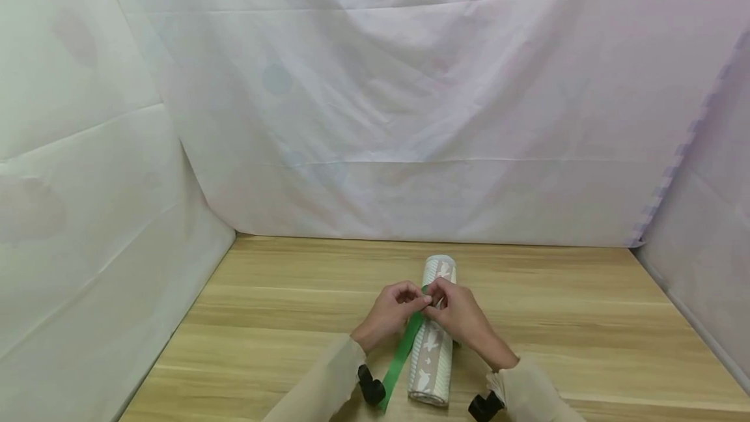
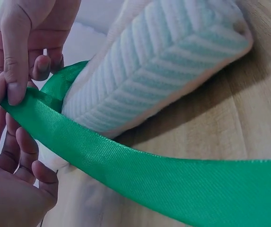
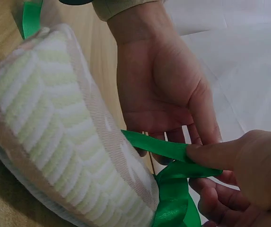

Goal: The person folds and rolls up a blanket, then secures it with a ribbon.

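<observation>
A rolled towel (image 1: 430,360), striped pale green and white with a beige band of white figures, lies lengthwise on the table. Around its upper part passes a green satin ribbon (image 1: 402,358), whose long tail trails down the left side toward the near edge. Over the roll, my left hand (image 1: 391,311) pinches the ribbon between thumb and index finger. My right hand (image 1: 461,312) meets it there, also pinching the ribbon. In the right wrist view, ribbon folds (image 3: 175,198) overlap beside the towel. The fingers partly hide where the strands cross.
Beneath everything is a wood-grain table (image 1: 281,298). A white cloth backdrop (image 1: 375,116) hangs behind it, with pale cloth walls on the left and right sides. Black wrist cameras (image 1: 372,385) sit at both sleeves, the left one close to the ribbon tail.
</observation>
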{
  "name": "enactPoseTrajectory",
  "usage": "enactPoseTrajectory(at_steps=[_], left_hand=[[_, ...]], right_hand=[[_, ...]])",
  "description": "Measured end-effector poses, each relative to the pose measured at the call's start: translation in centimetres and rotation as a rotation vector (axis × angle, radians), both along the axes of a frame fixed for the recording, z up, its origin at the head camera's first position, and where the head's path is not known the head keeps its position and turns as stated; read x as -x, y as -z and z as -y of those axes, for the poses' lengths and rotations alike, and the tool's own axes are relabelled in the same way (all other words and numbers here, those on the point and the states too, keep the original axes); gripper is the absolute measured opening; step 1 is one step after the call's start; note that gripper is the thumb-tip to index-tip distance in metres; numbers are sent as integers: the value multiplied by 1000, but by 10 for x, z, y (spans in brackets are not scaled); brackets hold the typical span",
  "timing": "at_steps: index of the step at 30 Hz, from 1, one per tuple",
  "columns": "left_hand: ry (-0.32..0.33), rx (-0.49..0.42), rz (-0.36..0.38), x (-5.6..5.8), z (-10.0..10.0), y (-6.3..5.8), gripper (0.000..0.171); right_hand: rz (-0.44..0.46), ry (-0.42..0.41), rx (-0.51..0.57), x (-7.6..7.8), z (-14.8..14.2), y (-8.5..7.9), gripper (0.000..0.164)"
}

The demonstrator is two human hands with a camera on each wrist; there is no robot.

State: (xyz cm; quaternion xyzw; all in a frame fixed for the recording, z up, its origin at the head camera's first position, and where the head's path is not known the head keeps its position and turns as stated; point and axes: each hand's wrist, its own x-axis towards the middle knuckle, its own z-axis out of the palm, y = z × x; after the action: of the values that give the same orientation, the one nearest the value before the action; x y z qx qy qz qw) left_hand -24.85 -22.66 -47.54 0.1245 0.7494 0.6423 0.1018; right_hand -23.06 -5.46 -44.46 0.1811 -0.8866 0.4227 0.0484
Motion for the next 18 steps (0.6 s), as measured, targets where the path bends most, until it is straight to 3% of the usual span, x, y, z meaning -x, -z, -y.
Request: enactPoseTrajectory(at_steps=[4, 11, 18], left_hand=[[-32, 19, -12, 2, 1, -1, 21], [-164, 60, -2, 9, 3, -1, 26], [-158, 159, 67, 14, -1, -1, 27]], right_hand=[[-20, 36, 14, -1, 0, 1, 16], [-3, 59, 30, -2, -1, 1, 14], [-21, 12, -1, -1, -5, 2, 10]])
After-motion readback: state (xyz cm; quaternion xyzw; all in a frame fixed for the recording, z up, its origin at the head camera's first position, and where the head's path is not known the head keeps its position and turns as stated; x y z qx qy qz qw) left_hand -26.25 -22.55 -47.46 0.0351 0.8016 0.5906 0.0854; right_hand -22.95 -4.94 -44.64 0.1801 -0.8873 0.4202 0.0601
